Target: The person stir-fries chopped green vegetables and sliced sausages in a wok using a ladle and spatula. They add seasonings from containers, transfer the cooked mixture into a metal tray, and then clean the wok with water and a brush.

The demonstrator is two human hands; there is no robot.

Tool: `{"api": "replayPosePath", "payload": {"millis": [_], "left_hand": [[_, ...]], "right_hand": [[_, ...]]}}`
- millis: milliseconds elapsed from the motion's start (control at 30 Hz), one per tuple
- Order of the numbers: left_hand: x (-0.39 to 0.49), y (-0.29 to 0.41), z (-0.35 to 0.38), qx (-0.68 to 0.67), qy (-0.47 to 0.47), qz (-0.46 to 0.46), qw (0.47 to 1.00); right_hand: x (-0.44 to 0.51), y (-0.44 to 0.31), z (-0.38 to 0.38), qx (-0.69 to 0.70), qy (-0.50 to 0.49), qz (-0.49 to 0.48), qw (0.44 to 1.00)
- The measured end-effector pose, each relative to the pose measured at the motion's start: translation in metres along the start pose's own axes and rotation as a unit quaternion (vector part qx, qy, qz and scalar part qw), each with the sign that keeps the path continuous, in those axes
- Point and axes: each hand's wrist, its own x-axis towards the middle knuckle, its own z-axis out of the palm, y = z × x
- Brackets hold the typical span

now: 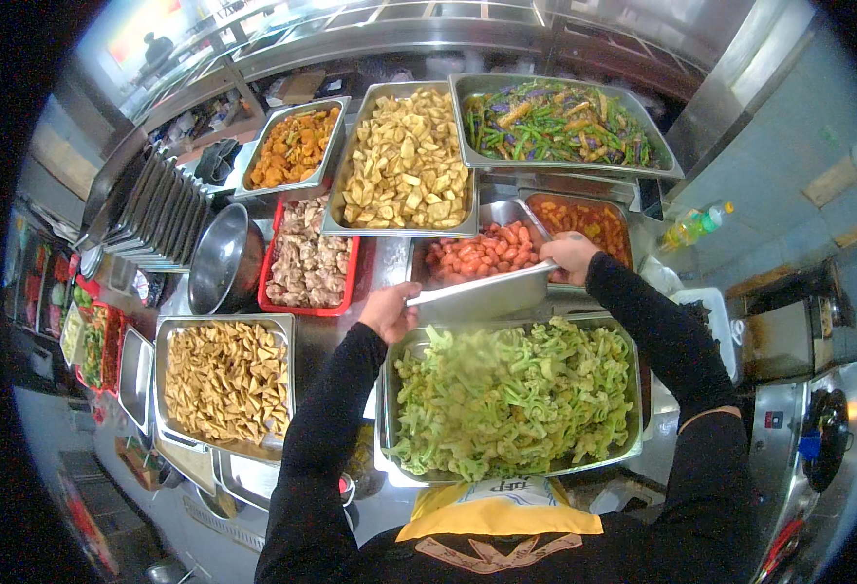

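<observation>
Both hands hold a metal tray of small red sausages, its near side raised and its far end beneath another pan's edge. My left hand grips the near left corner, while my right hand has the right side. Directly below them is a large steel pan heaped with pale green cauliflower florets. Beyond the sausages stands a deep pan of pale cut chunks, possibly potato. A pan of reddish stew sits just past my right hand.
At the back right is a pan of green beans and eggplant. Leftward are a red basket of raw meat pieces, a metal bowl, stacked dark trays and a pan of brown triangular pieces. A bottle stands right.
</observation>
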Motion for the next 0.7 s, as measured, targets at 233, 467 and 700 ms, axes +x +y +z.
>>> {"api": "replayPosePath", "payload": {"millis": [233, 467, 700], "left_hand": [[-0.061, -0.043, 0.026, -0.055, -0.066, -0.005, 0.996], [-0.117, -0.084, 0.071, -0.058, -0.124, -0.002, 0.991], [-0.156, -0.131, 0.11, -0.01, -0.185, 0.029, 0.982]], "right_hand": [[-0.053, 0.0, -0.034, -0.091, -0.026, -0.032, 0.995], [-0.121, 0.019, -0.084, -0.115, -0.003, -0.046, 0.992], [-0.196, 0.068, -0.128, -0.075, 0.031, -0.088, 0.993]]}}
